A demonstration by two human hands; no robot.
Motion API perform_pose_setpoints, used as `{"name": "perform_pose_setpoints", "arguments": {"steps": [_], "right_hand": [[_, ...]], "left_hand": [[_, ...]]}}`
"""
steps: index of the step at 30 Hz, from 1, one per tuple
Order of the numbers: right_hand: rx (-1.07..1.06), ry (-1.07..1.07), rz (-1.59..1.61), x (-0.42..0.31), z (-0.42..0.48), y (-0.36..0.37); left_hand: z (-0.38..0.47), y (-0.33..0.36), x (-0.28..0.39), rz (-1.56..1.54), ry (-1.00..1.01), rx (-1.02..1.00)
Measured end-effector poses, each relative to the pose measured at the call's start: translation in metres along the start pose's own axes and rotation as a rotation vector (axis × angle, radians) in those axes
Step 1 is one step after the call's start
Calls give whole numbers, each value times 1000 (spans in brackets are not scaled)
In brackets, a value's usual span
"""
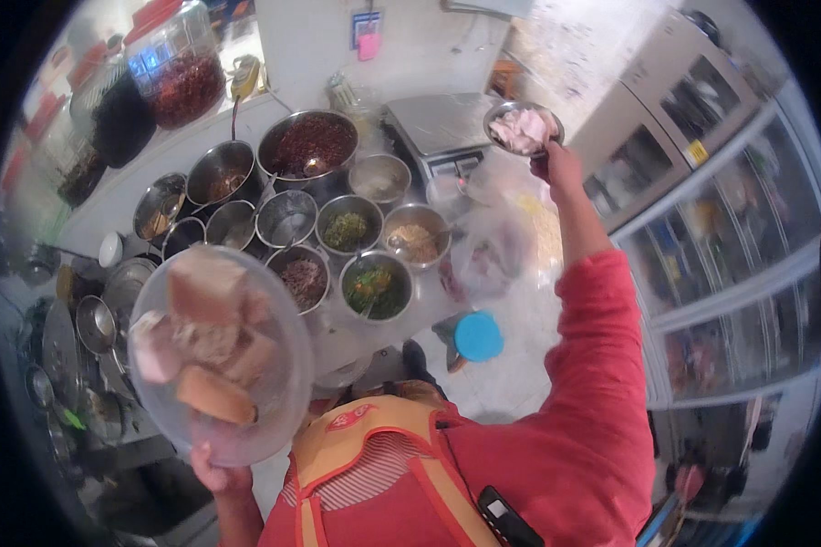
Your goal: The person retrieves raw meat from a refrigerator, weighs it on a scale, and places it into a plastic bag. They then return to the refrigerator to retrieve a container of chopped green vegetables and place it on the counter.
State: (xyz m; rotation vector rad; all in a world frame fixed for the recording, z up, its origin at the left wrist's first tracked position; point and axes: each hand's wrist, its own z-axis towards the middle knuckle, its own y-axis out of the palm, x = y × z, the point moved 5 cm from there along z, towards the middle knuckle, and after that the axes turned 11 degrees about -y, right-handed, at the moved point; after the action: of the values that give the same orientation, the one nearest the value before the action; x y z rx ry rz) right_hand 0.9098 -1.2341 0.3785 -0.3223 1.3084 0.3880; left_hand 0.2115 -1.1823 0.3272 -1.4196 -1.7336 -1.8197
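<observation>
My left hand (220,470) grips the near rim of a translucent plastic basin (284,383), which is tilted and slightly blurred. Inside it lie several pale chunks that look like meat (205,287), along with an orange-brown piece (217,395). With the arm stretched out to the far right, my right hand (562,167) holds a small metal bowl (490,137) by its edge. Pale pink pieces of what looks like raw meat (523,130) fill that bowl. It is close to the right side of a digital scale (445,123) with a metal platform.
Several metal pots of seasonings (349,225) crowd the counter, with a large pot of dark red chili (308,140) behind them. Plastic bags (489,253) lie at the counter's right end. A blue round stool top (479,336) is below. Glass-fronted refrigerators (725,191) line the right side.
</observation>
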Motion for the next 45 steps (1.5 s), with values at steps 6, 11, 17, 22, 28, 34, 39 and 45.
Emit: {"name": "perform_pose_setpoints", "arguments": {"steps": [6,11,17,22,28,34,39,45], "right_hand": [[-45,180,-179,106,161,66],[-219,346,-151,174,199,97],[-324,328,-422,172,236,76],[-271,146,-587,129,234,-20],[-94,114,-848,74,157,-210],[-117,165,-1026,37,36,-507],[255,322,-1394,8,-83,-675],[514,410,-1283,-17,-156,-758]], "left_hand": [[-27,51,-35,-126,131,483],[-48,81,-58,-156,197,704],[-53,111,-75,-209,181,672],[-58,118,-85,-233,189,596],[-67,116,-88,-205,128,472],[-57,113,-106,-114,58,133],[-58,113,-137,-12,-59,61],[-14,184,-204,38,-346,171]]}}
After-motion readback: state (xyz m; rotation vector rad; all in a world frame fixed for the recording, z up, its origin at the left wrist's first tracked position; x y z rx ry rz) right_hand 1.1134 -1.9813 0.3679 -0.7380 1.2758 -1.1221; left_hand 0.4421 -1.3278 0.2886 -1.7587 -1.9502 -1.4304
